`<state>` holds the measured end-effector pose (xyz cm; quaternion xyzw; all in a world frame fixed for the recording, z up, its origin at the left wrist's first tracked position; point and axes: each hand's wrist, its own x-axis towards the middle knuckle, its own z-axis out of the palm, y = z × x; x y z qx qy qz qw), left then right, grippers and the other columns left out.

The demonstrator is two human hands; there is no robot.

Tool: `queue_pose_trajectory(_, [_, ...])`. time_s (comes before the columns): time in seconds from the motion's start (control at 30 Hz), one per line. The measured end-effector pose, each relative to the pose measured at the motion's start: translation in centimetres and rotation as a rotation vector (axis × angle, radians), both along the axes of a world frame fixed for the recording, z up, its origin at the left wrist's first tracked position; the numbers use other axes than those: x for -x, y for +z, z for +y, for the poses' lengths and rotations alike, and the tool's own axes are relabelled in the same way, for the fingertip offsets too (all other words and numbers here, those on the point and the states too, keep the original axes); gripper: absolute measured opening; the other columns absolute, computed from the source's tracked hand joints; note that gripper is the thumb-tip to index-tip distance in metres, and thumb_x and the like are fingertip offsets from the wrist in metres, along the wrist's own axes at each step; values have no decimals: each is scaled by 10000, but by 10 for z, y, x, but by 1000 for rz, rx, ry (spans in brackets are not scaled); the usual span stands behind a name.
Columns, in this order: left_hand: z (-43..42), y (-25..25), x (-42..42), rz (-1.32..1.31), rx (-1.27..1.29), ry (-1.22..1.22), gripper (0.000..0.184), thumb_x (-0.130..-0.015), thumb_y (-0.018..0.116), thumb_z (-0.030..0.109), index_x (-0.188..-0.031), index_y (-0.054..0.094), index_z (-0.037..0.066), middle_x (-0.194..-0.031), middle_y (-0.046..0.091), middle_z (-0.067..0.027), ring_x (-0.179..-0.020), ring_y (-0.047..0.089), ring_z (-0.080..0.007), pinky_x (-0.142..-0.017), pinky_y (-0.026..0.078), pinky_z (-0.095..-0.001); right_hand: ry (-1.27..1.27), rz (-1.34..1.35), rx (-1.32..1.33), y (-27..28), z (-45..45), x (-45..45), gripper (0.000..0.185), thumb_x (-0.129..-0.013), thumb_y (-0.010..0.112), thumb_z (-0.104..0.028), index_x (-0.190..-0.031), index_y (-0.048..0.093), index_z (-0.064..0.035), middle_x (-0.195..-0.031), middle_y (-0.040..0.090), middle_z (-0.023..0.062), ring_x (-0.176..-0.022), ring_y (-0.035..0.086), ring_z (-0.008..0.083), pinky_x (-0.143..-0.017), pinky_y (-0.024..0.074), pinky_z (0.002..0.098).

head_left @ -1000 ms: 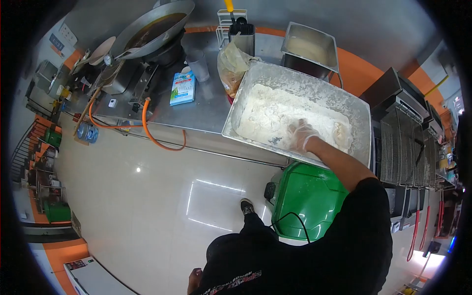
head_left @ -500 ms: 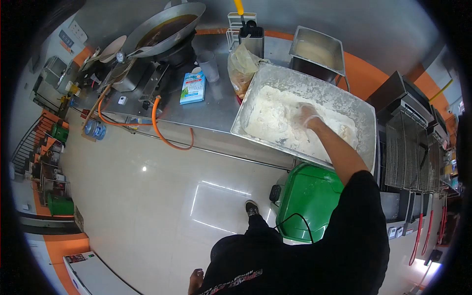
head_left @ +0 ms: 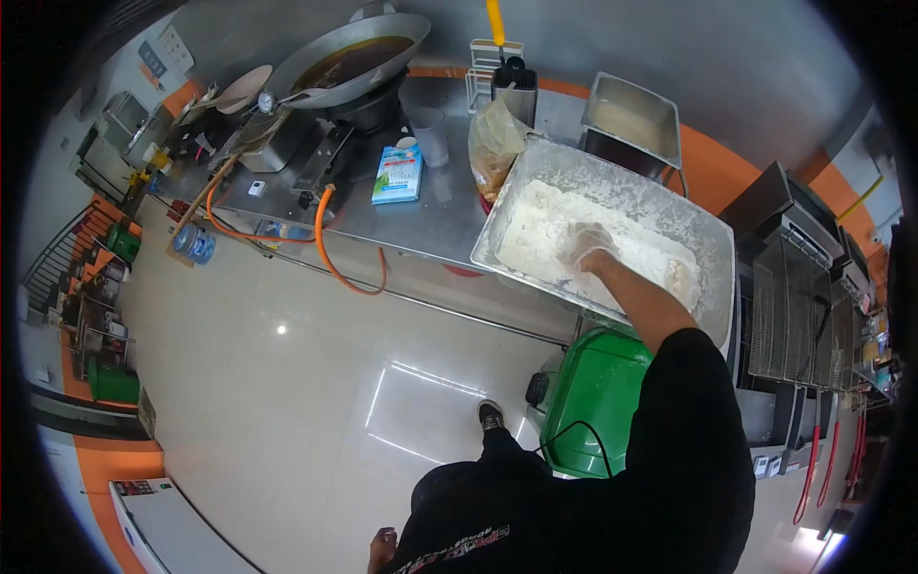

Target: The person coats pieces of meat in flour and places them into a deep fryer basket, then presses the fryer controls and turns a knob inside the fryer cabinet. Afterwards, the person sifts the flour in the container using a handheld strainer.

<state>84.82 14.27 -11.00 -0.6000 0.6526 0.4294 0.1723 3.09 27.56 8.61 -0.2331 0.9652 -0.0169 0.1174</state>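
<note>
The gloved right hand (head_left: pixel 586 246) presses into white flour (head_left: pixel 550 225); its grip is unclear. The left hand's (head_left: pixel 382 547) grip can't be told.

Moderately bright, fairly even light is cast over the scene. Below and left of the right hand (head_left: pixel 586 247), white lines and a small bright spot are mirrored in the glossy floor (head_left: pixel 316 402). Far below and right of it, a patch is washed out by glare. The hand is slightly blurred; the outermost surroundings are bowed and ringed by black.
</note>
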Motion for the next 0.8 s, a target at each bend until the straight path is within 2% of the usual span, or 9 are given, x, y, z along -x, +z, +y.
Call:
queue_pose_trajectory(0.07, [3,27,23,-97,18,-139,367,-865,529,291,-1128,597,45,-969,673,-190,-891,661,-294,-804,506,-369,17,48,92,-33,11,17,365,-726,618,-233,-1037,639,-43,-1015,650,193,-1017,616,323,-867,493,388])
queue_pose_trajectory(0.23, [4,-25,-20,123,24,-87,372,-868,542,308,-1123,599,44,-986,671,-193,-932,653,-307,-818,504,-371,133,173,218,-64,37,42,358,-693,667,-170,-1022,615,-38,-1014,645,181,-1003,614,314,-850,489,377])
queue_pose_trajectory(0.33, [5,-10,-18,105,38,-123,376,-871,546,319,-1123,597,44,-1000,668,-194,-947,649,-312,-821,505,-375,19,92,460,-87,55,73,396,-670,701,-150,-1023,567,-28,-957,644,177,-885,625,282,-785,491,341])
queue_pose_trajectory(0.4, [7,1,-7,79,75,-180,377,-873,546,323,-1122,596,44,-1007,666,-193,-950,648,-313,-822,505,-378,-109,-93,878,-106,77,109,402,-710,714,-124,-1071,556,-42,-953,643,112,-855,616,221,-738,512,345])
queue_pose_trajectory(0.43, [7,3,-4,27,46,-112,377,-874,542,320,-1121,595,41,-1010,664,-193,-949,648,-313,-821,505,-380,-111,-94,878,-84,80,98,402,-710,714,-124,-1071,556,-42,-953,643,112,-855,616,221,-738,512,345])
queue_pose_trajectory(0.5, [4,4,-2,-28,19,-52,376,-875,537,318,-1120,594,39,-1013,663,-193,-948,648,-313,-821,505,-381,-438,-386,938,-3,85,57,415,-743,716,-93,-1115,543,-27,-945,629,88,-845,612,201,-681,534,371])
queue_pose_trajectory(0.6, [-5,-17,-13,147,-10,-15,362,-878,529,300,-1115,591,32,-1017,662,-187,-941,650,-301,-813,507,-376,-531,-568,1141,-10,110,78,400,-789,702,-91,-1138,530,2,-975,634,110,-837,615,214,-635,546,407])
queue_pose_trajectory(0.73, [-15,5,9,15,52,-160,333,-880,526,271,-1094,593,25,-915,674,-161,-836,662,-253,-746,516,-350,-514,-645,1153,13,121,57,319,-887,578,-95,-1180,522,19,-1117,624,108,-905,610,189,-698,536,345])
queue_pose_trajectory(0.8, [-20,15,20,42,19,-141,322,-878,530,260,-1087,595,24,-873,675,-149,-793,662,-233,-719,516,-340,-235,-441,809,-12,137,71,310,-955,425,-108,-1228,520,4,-1175,603,58,-942,581,132,-785,503,294])
